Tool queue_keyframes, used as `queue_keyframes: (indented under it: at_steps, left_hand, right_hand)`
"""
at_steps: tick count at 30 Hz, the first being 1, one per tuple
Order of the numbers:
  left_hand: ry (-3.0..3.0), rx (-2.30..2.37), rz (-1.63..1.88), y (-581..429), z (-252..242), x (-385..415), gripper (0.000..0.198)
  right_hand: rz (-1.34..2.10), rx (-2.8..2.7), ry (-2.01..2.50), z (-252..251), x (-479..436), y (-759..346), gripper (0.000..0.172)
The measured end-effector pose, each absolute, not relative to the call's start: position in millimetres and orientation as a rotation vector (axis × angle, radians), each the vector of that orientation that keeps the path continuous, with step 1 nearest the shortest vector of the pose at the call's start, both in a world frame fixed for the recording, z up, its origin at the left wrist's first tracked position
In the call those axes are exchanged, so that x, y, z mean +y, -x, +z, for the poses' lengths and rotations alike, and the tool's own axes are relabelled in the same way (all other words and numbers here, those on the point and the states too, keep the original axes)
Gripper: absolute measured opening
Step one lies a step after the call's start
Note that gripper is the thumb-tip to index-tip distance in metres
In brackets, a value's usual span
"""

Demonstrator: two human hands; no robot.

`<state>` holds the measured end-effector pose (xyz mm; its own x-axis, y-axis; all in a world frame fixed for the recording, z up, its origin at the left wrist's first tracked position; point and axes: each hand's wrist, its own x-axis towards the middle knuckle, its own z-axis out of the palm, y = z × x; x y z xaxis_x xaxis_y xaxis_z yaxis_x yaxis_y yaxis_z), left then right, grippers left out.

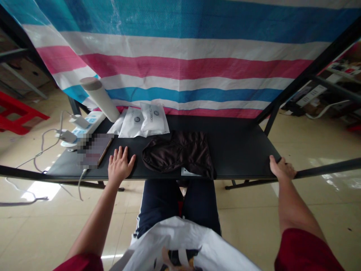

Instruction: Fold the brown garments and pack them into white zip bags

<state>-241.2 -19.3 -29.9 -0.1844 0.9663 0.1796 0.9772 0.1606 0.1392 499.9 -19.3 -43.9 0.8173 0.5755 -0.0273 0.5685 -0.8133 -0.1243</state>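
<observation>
Left hand (120,165) laid open on black table top (242,162), right hand (282,168) curled over its edge

The left hand was held flat, palm down and fingers spread, on the table top, with no object seen held in it. The right hand was closed around the table's right edge, its fingers passing over the rim, so a grip on the edge was shown. Between the hands, a folded dark brown cloth (177,154) was laid on the table, just beside the left hand and well apart from the right, with a small white label (188,172) showing beneath its near edge. Behind the cloth, two white plastic pouches (146,120) marked with a dark round logo were placed overlapping one another. A pale cardboard tube (100,98) was leaned at a tilt beside them, its upper end pointed away from the table. To the left of the left hand, a flat object (94,150) with a brown edge was lying, its surface too blurred to be identified. Beyond it, a white power strip (90,126) was placed at the table's far left, with cables (42,146) trailed down to the tiled floor (248,214). A striped blue, white and pink tarpaulin (180,64) was hung behind the table, and a white plastic bag (180,244) was held on the person's lap
</observation>
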Motion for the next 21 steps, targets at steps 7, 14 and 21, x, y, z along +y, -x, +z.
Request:
queue_keyframes:
  at_steps: [7, 14, 21]
  left_hand:
    - [1.996, -2.329, -0.365, 241.9, -30.9, -19.1, 0.072]
    - [1.999, -2.359, -0.368, 240.5, -29.3, -19.1, 0.072]
    - [2.004, -2.342, -0.355, 241.4, -30.8, -19.0, 0.072]
  right_hand:
    - [0.141, -0.974, 2.859, -41.7, -20.4, -497.9, 0.078]
    - [0.161, -0.983, 2.847, -40.0, -18.0, -497.7, 0.075]
    - [0.154, -0.991, 2.863, -39.9, -18.3, -498.3, 0.075]
